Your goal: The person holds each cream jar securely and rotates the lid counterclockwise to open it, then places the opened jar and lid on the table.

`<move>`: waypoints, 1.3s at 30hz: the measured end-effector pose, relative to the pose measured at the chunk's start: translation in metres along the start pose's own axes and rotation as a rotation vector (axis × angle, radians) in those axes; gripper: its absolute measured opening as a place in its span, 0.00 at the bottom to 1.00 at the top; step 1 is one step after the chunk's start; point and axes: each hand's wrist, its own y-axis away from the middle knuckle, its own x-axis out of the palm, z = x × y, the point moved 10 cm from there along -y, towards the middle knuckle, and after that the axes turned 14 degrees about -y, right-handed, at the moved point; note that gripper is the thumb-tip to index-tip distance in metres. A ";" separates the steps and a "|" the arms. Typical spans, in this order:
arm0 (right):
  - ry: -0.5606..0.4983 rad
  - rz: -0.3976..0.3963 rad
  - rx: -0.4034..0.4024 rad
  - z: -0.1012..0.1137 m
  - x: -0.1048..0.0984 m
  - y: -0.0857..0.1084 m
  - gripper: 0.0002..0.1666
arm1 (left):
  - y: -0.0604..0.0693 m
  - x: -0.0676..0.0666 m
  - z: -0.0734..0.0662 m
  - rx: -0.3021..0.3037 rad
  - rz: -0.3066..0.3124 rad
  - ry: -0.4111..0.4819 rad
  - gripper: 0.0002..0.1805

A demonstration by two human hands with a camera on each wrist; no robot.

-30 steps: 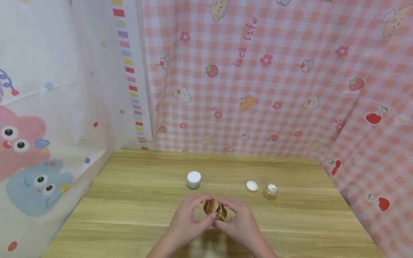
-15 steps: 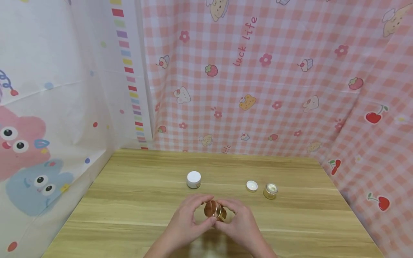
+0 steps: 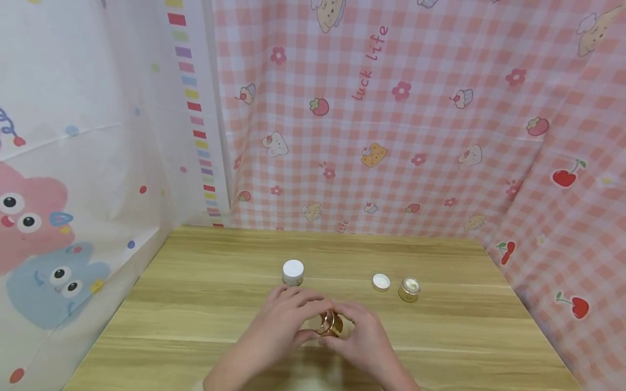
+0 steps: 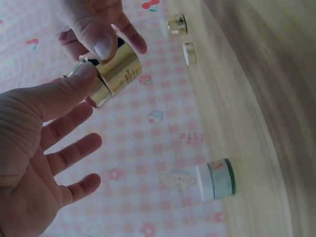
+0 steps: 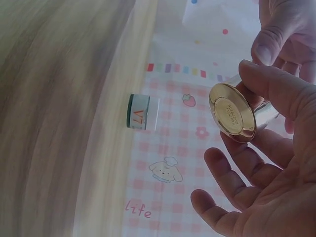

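Note:
A shiny gold jar [image 3: 336,324] is held tilted between both hands above the table. In the left wrist view my left hand [image 4: 34,143] pinches the lid end of the jar [image 4: 121,69] between thumb and index finger, its other fingers spread. My right hand [image 5: 271,163] grips the body, with the printed round base [image 5: 233,113] facing the right wrist camera. The head view shows the left hand [image 3: 281,326] covering the jar's left end and the right hand [image 3: 364,336] at its right end.
A white-lidded jar [image 3: 293,271] stands just beyond the left hand. An upturned white-lined lid [image 3: 381,282] and a small open gold jar [image 3: 409,289] with pale contents lie to the right on the wooden table [image 3: 220,304]. Patterned cloths hang behind and at both sides.
My left hand has turned over the lid end, its fingers now further forward and covering more of the jar. The right hand has stayed nearly still.

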 end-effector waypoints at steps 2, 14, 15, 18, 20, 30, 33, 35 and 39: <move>0.012 0.003 -0.035 0.002 0.001 0.000 0.32 | -0.001 0.001 -0.003 0.021 0.010 -0.039 0.38; 0.017 0.022 -0.043 0.002 0.002 0.000 0.33 | -0.001 0.007 -0.004 0.025 0.060 -0.028 0.32; 0.016 0.024 -0.037 0.001 0.002 0.000 0.33 | -0.001 0.007 -0.003 0.021 0.066 -0.028 0.32; 0.011 0.024 -0.011 -0.002 0.002 0.001 0.33 | -0.001 0.008 -0.001 0.010 0.074 -0.034 0.31; 0.008 0.022 0.000 -0.003 0.002 0.001 0.34 | -0.001 0.008 0.000 0.003 0.073 -0.033 0.30; -0.047 0.026 0.080 -0.010 0.000 0.001 0.32 | 0.001 0.007 0.008 -0.032 0.037 0.025 0.30; -0.065 0.021 0.102 -0.012 -0.001 0.000 0.31 | 0.002 0.006 0.011 -0.042 0.021 0.039 0.30; -0.073 0.019 0.119 -0.013 -0.002 0.001 0.30 | 0.003 0.005 0.013 -0.053 0.016 0.053 0.30; -0.075 0.021 0.145 -0.016 -0.003 0.001 0.31 | 0.006 0.005 0.018 -0.071 0.011 0.069 0.29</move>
